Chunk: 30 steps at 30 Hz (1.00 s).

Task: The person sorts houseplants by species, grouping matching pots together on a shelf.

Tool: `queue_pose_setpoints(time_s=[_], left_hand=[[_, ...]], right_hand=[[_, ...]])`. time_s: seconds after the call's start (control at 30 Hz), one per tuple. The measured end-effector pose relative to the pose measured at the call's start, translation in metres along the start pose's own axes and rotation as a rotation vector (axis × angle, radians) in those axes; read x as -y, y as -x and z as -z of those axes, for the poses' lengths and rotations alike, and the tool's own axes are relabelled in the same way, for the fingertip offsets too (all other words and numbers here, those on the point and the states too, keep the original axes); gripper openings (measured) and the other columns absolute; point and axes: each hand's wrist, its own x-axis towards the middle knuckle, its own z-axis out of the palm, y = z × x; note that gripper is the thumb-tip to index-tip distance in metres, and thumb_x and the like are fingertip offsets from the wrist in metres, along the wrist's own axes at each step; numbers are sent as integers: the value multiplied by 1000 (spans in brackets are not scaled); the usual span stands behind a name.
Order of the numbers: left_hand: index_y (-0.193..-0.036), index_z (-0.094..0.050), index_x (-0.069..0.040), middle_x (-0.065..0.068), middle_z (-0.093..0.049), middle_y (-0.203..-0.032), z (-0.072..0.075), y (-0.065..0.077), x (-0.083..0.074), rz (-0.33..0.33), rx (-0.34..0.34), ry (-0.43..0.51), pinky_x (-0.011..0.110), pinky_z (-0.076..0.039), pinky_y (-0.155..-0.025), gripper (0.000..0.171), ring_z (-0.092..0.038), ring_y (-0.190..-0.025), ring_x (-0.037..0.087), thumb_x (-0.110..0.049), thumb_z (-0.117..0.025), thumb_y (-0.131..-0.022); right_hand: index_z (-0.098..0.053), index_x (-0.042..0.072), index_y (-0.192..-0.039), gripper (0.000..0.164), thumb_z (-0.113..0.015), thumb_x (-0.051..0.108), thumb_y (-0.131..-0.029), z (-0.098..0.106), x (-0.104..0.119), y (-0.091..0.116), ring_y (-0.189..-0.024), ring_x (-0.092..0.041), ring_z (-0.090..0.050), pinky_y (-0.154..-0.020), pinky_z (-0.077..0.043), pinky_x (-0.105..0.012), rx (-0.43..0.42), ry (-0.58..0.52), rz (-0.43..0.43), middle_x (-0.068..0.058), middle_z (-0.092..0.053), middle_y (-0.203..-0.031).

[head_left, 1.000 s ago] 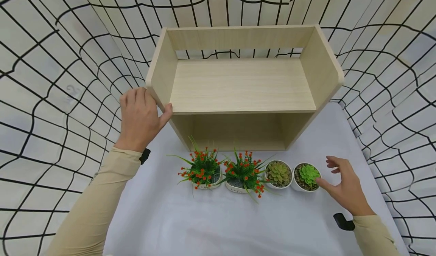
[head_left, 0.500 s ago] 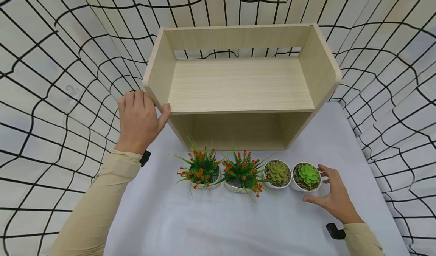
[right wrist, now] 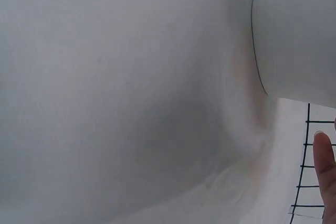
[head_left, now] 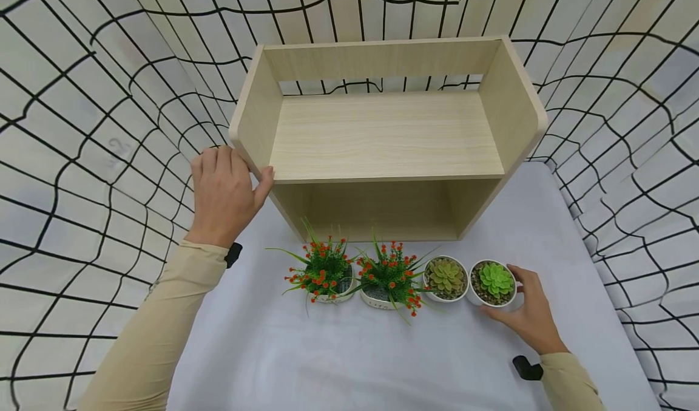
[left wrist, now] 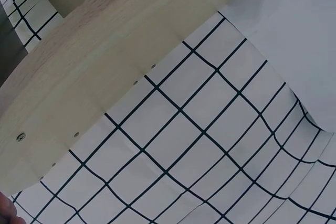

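Observation:
My left hand [head_left: 222, 195] grips the left side panel of a pale wooden two-tier shelf [head_left: 382, 135], thumb on its front edge. In the left wrist view, a fingertip [left wrist: 7, 212] shows beside the screw-dotted panel [left wrist: 105, 82]. My right hand [head_left: 526, 311] is curled round the small white pot of a bright green succulent [head_left: 496, 280], thumb in front and forefinger at the right rim. The right wrist view shows the white pot [right wrist: 299, 43] with a finger [right wrist: 324, 156] beside it. A duller green succulent [head_left: 445, 278] stands directly left of the held one.
Two white pots of red-flowered plants [head_left: 324, 271] [head_left: 389, 277] continue the row leftward, in front of the shelf's lower compartment [head_left: 377, 210]. White cloth [head_left: 349, 356] covers the table. Black-gridded white walls [head_left: 109, 156] enclose the back and both sides.
My right hand has moved left, from beside the bright green succulent to round its pot, the thumb passing to the front. The left hand stays on the shelf, which shifted very slightly left in view.

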Motion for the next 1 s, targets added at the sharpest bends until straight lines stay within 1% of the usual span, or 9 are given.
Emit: queue_pose_setpoints(time_s=[0.17, 0.23, 0.37, 0.43, 0.53, 0.63, 0.7, 0.77, 1.0], left_hand=[[-84, -50, 8, 28, -55, -89, -2, 0, 0, -6, 5, 7, 53, -34, -84, 48, -45, -89, 44, -37, -53, -102], [-84, -50, 8, 28, -55, -89, -2, 0, -1, -8, 5, 13, 53, -34, -85, 48, -45, -89, 44, -37, -53, -102], [-85, -50, 8, 28, -56, -90, -3, -1, -1, -13, 8, 22, 54, -35, -86, 48, -46, -90, 44, -36, -54, -102], [-85, -50, 8, 29, -56, -90, -3, -1, -2, -14, 13, 26, 54, -35, -86, 48, -46, -90, 44, -36, -55, -102], [-83, -50, 8, 29, -56, -90, -4, -1, -2, -12, 14, 26, 54, -35, -85, 48, -46, -90, 44, -36, -54, -102], [-82, -49, 8, 29, -55, -89, -5, 0, -2, -8, 9, 30, 54, -34, -85, 48, -45, -90, 44, -36, -54, -102], [-82, -49, 8, 29, -55, -89, -5, 1, -2, -8, 2, 33, 54, -34, -85, 48, -44, -90, 44, -35, -53, -102], [-83, -49, 8, 29, -55, -90, -5, 1, -1, -10, -3, 38, 54, -34, -85, 47, -44, -90, 44, -35, -53, -102], [-85, -50, 8, 28, -56, -91, -5, 1, 0, -13, -5, 31, 53, -34, -83, 46, -45, -90, 43, -35, -54, -102]], right_hand=[[-42, 2, -148, 105, -99, 23, -63, -2, 3, 3, -120, 4, -40, -92, -37, -14, -13, -27, -68, -17, -50, -140], [-40, 3, -150, 105, -98, 21, -65, -2, 6, 4, -120, 8, -38, -94, -35, -11, -7, -68, -105, -16, -49, -142], [-31, 5, -153, 105, -94, 11, -70, -5, 12, 8, -122, 20, -33, -100, -30, 0, 16, -208, -188, -14, -42, -148], [-28, 7, -155, 105, -92, 8, -72, -6, 14, 10, -125, 21, -33, -103, -24, 2, 21, -267, -224, -9, -39, -149], [-27, 11, -156, 104, -91, 7, -74, -5, 16, 11, -128, 21, -33, -111, -23, -3, 14, -298, -242, 7, -39, -148], [-29, 10, -155, 102, -90, 3, -74, -3, 20, 10, -128, 18, -35, -112, -24, -2, -10, -312, -228, 22, -36, -143], [-29, 8, -154, 101, -89, 0, -73, -1, 24, 7, -129, 16, -36, -108, -26, 2, -28, -329, -203, 26, -35, -141], [-29, 5, -153, 101, -87, -7, -72, 3, 29, 4, -130, 13, -39, -107, -30, 2, -49, -378, -173, 25, -35, -141], [-29, 2, -152, 101, -76, -27, -68, 21, 53, -11, -132, -1, -47, -101, -45, -5, -91, -630, -81, 10, -40, -146]])
